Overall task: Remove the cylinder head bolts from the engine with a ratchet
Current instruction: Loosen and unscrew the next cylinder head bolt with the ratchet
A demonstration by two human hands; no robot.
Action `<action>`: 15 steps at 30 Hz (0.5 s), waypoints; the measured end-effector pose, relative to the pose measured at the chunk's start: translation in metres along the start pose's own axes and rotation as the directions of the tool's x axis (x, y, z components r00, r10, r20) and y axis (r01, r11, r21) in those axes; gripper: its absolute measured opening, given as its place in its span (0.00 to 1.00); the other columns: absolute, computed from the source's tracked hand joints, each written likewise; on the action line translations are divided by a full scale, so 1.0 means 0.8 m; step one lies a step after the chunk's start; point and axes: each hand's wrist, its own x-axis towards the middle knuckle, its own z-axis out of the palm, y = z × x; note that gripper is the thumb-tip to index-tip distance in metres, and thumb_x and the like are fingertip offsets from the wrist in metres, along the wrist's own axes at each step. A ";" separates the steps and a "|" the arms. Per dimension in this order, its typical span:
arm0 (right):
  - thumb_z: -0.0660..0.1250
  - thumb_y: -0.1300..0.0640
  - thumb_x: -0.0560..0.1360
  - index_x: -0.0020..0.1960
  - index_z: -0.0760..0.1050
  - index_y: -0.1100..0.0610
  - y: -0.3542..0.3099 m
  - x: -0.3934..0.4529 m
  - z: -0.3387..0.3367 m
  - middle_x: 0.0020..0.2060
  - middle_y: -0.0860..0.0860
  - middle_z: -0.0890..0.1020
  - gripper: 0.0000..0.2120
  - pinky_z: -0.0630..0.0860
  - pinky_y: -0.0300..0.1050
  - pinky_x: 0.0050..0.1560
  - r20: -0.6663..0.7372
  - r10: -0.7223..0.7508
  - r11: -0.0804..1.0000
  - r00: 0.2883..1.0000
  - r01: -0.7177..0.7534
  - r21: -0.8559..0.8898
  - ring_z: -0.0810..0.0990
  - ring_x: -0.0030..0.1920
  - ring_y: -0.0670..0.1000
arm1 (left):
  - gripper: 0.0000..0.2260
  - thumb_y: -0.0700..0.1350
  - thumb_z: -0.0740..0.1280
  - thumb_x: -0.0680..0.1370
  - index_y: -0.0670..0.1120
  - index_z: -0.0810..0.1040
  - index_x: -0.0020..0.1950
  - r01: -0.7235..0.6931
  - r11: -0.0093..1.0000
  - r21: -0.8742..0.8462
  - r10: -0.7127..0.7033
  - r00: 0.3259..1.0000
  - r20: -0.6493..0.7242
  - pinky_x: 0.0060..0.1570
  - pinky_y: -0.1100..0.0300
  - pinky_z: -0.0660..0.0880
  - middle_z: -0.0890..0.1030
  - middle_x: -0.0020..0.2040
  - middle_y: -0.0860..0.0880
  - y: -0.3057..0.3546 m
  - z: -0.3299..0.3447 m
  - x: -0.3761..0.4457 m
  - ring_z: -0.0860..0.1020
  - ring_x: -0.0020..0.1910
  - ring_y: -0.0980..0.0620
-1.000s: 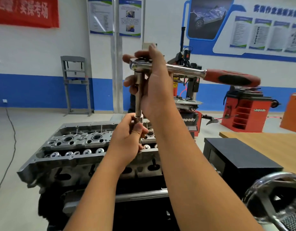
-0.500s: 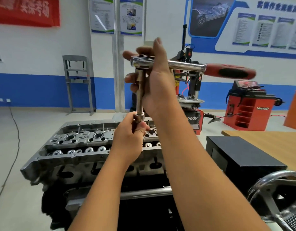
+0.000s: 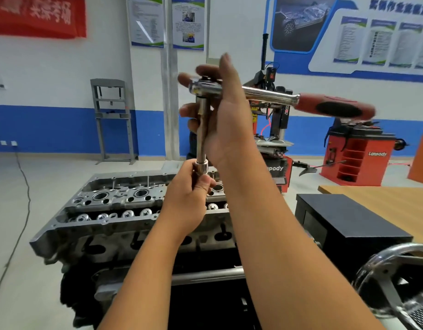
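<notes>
Above the engine (image 3: 124, 210), my right hand (image 3: 226, 125) grips the ratchet (image 3: 272, 96) head; my left hand (image 3: 189, 201) pinches its socket (image 3: 201, 166).

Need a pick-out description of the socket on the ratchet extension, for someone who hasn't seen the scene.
Start at the grey aluminium cylinder head in the middle of the view. Above its right end, the right hand holds up a chrome ratchet with a red-and-black handle. Follow the slim chrome extension bar down: the short, fatter chrome socket sits at its foot, gripped by the left hand.
</notes>
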 end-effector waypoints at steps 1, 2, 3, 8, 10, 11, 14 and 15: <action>0.60 0.42 0.84 0.50 0.78 0.54 -0.003 0.001 -0.004 0.51 0.55 0.87 0.17 0.67 0.42 0.31 -0.017 0.029 0.998 0.999 -0.028 0.052 0.81 0.30 0.53 | 0.10 0.42 0.62 0.85 0.55 0.74 0.47 -0.011 1.000 0.019 0.011 0.999 -0.030 0.42 0.56 0.76 0.81 0.39 0.61 0.000 0.003 -0.001 0.76 0.35 0.57; 0.61 0.43 0.84 0.50 0.78 0.54 -0.004 0.001 -0.006 0.50 0.55 0.87 0.16 0.67 0.42 0.32 -0.034 0.042 0.996 0.999 -0.039 0.076 0.81 0.31 0.53 | 0.11 0.41 0.63 0.85 0.55 0.74 0.46 -0.033 0.998 0.045 0.037 0.996 -0.083 0.40 0.61 0.76 0.81 0.39 0.59 0.001 0.007 -0.001 0.77 0.35 0.56; 0.62 0.44 0.84 0.50 0.78 0.54 -0.004 0.000 -0.005 0.50 0.55 0.87 0.15 0.67 0.42 0.32 -0.062 0.032 0.997 0.998 -0.027 0.076 0.81 0.31 0.54 | 0.12 0.38 0.63 0.84 0.54 0.74 0.45 -0.057 0.996 0.072 0.067 0.989 -0.135 0.36 0.67 0.74 0.81 0.39 0.58 0.001 0.010 -0.001 0.77 0.36 0.56; 0.68 0.53 0.82 0.46 0.78 0.57 0.015 -0.002 0.014 0.42 0.55 0.81 0.09 0.74 0.40 0.25 -0.211 -0.278 0.960 0.937 0.261 -0.105 0.81 0.35 0.57 | 0.23 0.31 0.64 0.79 0.60 0.73 0.36 -0.134 0.988 0.073 0.149 0.956 -0.254 0.29 0.73 0.67 0.76 0.30 0.62 0.000 0.020 -0.007 0.73 0.30 0.61; 0.71 0.52 0.81 0.47 0.77 0.57 0.024 -0.004 0.011 0.39 0.51 0.80 0.09 0.80 0.44 0.29 -0.208 -0.314 0.938 0.926 0.269 -0.219 0.81 0.36 0.53 | 0.25 0.34 0.62 0.79 0.63 0.71 0.33 -0.158 0.986 0.060 0.168 0.938 -0.301 0.28 0.74 0.65 0.73 0.27 0.63 0.004 0.023 -0.011 0.71 0.28 0.63; 0.71 0.49 0.81 0.49 0.77 0.58 0.028 -0.007 0.009 0.40 0.52 0.81 0.11 0.82 0.48 0.33 -0.181 -0.303 0.922 0.936 0.240 -0.303 0.82 0.37 0.56 | 0.23 0.37 0.62 0.79 0.63 0.71 0.32 -0.158 0.986 0.058 0.168 0.938 -0.304 0.28 0.73 0.65 0.73 0.27 0.63 0.004 0.022 -0.011 0.72 0.28 0.63; 0.70 0.38 0.77 0.52 0.77 0.59 0.022 -0.005 0.013 0.45 0.56 0.83 0.23 0.75 0.42 0.27 -0.098 -0.229 0.930 0.968 0.188 -0.316 0.80 0.29 0.54 | 0.19 0.35 0.64 0.81 0.59 0.73 0.39 -0.135 0.991 0.011 0.135 0.973 -0.186 0.29 0.72 0.69 0.77 0.31 0.62 -0.002 0.008 -0.005 0.74 0.29 0.62; 0.66 0.36 0.77 0.52 0.77 0.57 0.017 -0.002 0.015 0.46 0.55 0.84 0.23 0.71 0.41 0.26 -0.067 -0.178 0.952 0.982 0.155 -0.263 0.78 0.27 0.51 | 0.17 0.35 0.63 0.83 0.57 0.75 0.42 -0.109 0.993 -0.039 0.104 0.987 -0.123 0.29 0.70 0.71 0.78 0.32 0.61 -0.002 0.003 -0.003 0.75 0.29 0.61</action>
